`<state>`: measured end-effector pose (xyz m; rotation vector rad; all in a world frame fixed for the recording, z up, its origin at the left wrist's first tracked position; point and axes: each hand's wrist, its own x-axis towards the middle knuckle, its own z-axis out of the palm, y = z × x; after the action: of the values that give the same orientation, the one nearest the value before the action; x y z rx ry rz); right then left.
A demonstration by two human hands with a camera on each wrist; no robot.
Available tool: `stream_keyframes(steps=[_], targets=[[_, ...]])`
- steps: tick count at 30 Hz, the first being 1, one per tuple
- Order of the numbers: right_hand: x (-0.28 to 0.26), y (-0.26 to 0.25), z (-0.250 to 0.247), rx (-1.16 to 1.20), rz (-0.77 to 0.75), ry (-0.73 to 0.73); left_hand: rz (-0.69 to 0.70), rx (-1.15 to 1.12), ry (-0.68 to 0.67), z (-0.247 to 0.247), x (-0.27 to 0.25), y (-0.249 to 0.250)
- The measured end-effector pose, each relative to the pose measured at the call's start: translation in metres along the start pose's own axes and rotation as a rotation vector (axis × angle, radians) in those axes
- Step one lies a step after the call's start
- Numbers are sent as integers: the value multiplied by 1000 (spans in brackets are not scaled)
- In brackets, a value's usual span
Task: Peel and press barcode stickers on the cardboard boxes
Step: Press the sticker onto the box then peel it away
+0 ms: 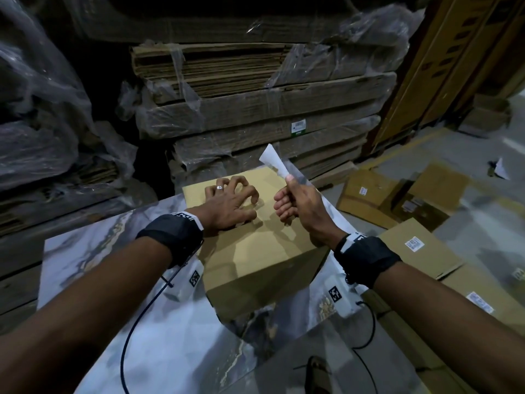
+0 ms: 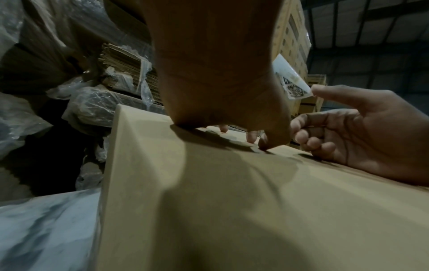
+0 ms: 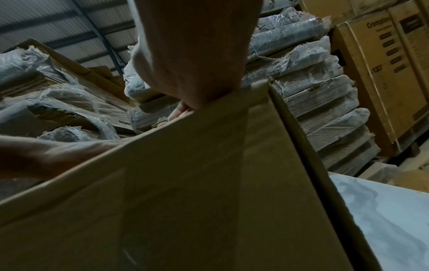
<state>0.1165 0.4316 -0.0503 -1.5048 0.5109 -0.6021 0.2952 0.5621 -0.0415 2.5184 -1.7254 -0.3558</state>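
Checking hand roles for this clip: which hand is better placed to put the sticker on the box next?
Probably the right hand: it pinches the sticker just above the cardboard box. The left hand rests with curled fingers on the box top, bracing it.

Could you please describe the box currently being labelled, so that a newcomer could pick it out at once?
Find the marble-patterned table in front of the wrapped cardboard stacks. The cardboard box stands on it, under both hands: the left hand claws its top, the right hand pinches a white sticker strip. Unlike the boxes on the floor, its top shows no label.
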Motion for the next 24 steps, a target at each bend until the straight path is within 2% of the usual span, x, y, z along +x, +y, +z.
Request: stream_keyframes(steps=[24], targets=[[2,5,-2,-36,-25,-6,16,-2,-8,0,4,-2]])
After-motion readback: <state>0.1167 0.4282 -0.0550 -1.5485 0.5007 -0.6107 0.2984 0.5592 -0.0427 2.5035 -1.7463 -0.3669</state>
